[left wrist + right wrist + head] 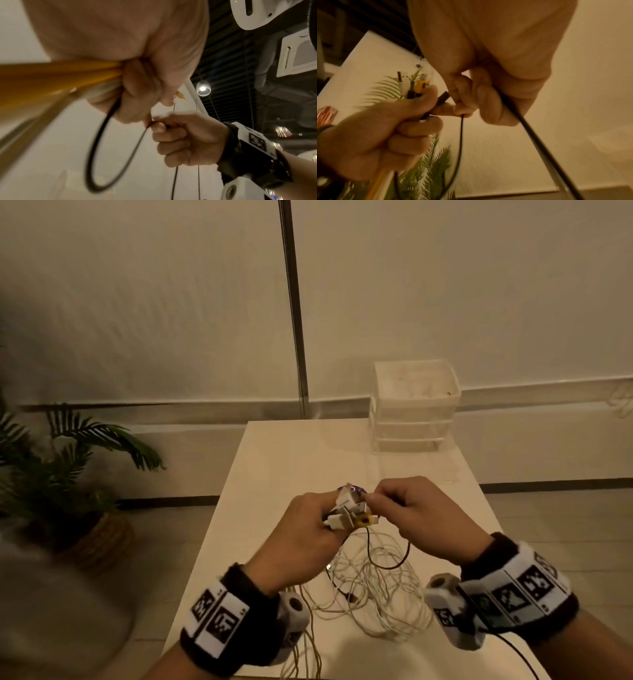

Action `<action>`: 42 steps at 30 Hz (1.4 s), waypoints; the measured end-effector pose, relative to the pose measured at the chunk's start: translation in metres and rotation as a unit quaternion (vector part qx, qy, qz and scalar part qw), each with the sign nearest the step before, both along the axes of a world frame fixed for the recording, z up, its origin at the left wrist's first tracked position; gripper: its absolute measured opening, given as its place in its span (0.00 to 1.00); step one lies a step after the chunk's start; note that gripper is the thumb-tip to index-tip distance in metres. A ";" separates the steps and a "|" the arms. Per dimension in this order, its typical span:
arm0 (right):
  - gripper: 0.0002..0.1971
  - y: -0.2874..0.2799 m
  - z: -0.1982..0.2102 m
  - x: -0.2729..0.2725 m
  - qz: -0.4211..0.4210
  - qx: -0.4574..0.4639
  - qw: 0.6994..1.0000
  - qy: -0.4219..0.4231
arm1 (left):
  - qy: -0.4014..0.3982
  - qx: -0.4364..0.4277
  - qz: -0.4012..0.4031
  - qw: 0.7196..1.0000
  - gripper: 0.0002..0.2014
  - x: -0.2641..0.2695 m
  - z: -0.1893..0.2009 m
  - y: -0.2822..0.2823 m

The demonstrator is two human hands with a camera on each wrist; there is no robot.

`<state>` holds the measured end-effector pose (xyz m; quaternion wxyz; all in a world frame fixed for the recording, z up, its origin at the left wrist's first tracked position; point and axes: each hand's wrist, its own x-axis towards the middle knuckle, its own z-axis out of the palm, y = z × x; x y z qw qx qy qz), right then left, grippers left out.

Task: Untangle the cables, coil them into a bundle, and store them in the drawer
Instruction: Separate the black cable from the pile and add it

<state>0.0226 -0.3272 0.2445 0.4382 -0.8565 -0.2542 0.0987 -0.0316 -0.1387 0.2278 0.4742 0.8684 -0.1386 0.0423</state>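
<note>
Both of your hands are raised above the surface (274,460) and closed on cable. Your left hand (301,529) has its fingers (412,136) curled tight around a cluster of plugs (346,510), white, yellow and dark ones standing out past the thumb. Your right hand (418,518) sits just beside it, thumb and forefinger pinching the black cable (387,565) close to its dark plug end, which touches the left-hand cluster.

From the pinch the black cable drops in a loop between your hands and rises again into the left fist. Below that, the pale cables (373,604) lie in a loose, overlapping heap on the surface, between your wrists, with some strands trailing over the near edge.

From the head view you get the heap and the drawer unit (414,405), a pale stack of drawers at the far right corner of the surface, well apart from your hands; a potted plant (68,467) stands on the floor to the left. Neither wrist view shows the heap. The left wrist view shows yellow cables (60,75) leaving the bottom of your left fist, blurred, and the black loop hanging under it. The right wrist view shows the plug tips most clearly: a white flat plug, a yellow one and a thin dark one side by side, and the black cable running on through your right palm and out below it.

The black cable looks thin and smooth; the pale ones are thinner and tangled.
</note>
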 end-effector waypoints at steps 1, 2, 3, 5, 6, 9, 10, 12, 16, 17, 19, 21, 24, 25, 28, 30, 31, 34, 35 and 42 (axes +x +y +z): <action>0.17 0.003 -0.001 0.001 -0.011 0.025 0.999 0.023 | -0.008 -0.012 0.014 1.000 0.06 0.003 -0.004 -0.002; 0.18 0.005 -0.001 0.001 -0.022 0.063 0.996 0.057 | -0.017 -0.022 0.025 0.999 0.06 0.006 -0.005 -0.004; 0.18 0.006 -0.002 0.002 -0.030 0.106 0.989 0.097 | -0.026 -0.022 0.031 0.999 0.06 0.009 -0.006 -0.005; 0.18 0.009 -0.002 0.002 -0.032 0.183 0.968 0.171 | -0.040 -0.022 0.026 0.999 0.05 0.011 -0.007 -0.008; 0.17 0.009 -0.002 0.002 -0.028 0.212 0.958 0.190 | -0.051 -0.034 0.034 0.998 0.08 0.012 -0.008 -0.009; 0.18 0.007 -0.004 0.003 -0.001 0.259 0.944 0.203 | -0.064 -0.082 0.093 0.990 0.14 0.017 -0.011 -0.007; 0.18 0.005 -0.005 0.004 0.011 0.261 0.944 0.202 | -0.061 -0.100 0.114 0.986 0.14 0.018 -0.011 -0.006; 0.17 -0.001 -0.009 0.007 0.040 0.249 0.948 0.194 | -0.049 -0.153 0.143 0.977 0.11 0.023 -0.009 0.001; 0.14 -0.007 -0.023 0.011 0.067 0.218 0.952 0.204 | -0.020 -0.348 0.241 0.906 0.10 0.035 0.003 0.029; 0.14 -0.007 -0.028 0.011 0.062 0.213 0.952 0.210 | -0.018 -0.381 0.268 0.885 0.10 0.039 0.006 0.038; 0.13 -0.007 -0.033 0.014 0.037 0.199 0.957 0.206 | -0.029 -0.387 0.310 0.868 0.08 0.044 0.006 0.051; 0.14 -0.004 -0.033 0.017 -0.005 0.184 0.963 0.195 | -0.069 -0.291 0.324 0.898 0.10 0.042 0.001 0.053; 0.15 0.006 -0.023 0.024 -0.034 0.177 0.964 0.194 | -0.128 -0.098 0.195 0.967 0.25 0.030 -0.001 0.035; 0.15 0.010 -0.019 0.026 -0.026 0.170 0.965 0.196 | -0.114 -0.058 0.130 0.983 0.29 0.028 -0.001 0.027; 0.15 0.021 -0.006 0.029 0.007 0.155 0.967 0.203 | -0.100 0.006 0.034 0.994 0.30 0.032 -0.003 0.008; 0.14 0.025 0.000 0.030 0.017 0.161 0.964 0.212 | -0.114 0.008 0.062 0.992 0.20 0.036 -0.004 0.005; 0.14 0.025 0.001 0.029 0.025 0.166 0.962 0.215 | -0.120 0.008 0.082 0.989 0.15 0.038 -0.005 0.007; 0.15 0.025 0.000 0.026 0.040 0.184 0.959 0.212 | -0.126 0.017 0.098 0.987 0.12 0.038 -0.001 0.009; 0.15 0.025 -0.001 0.025 0.042 0.190 0.959 0.207 | -0.131 0.015 0.102 0.986 0.14 0.038 0.001 0.010; 0.14 0.013 -0.014 0.028 0.055 0.206 0.959 0.188 | -0.119 -0.116 0.291 0.942 0.16 0.053 0.013 0.045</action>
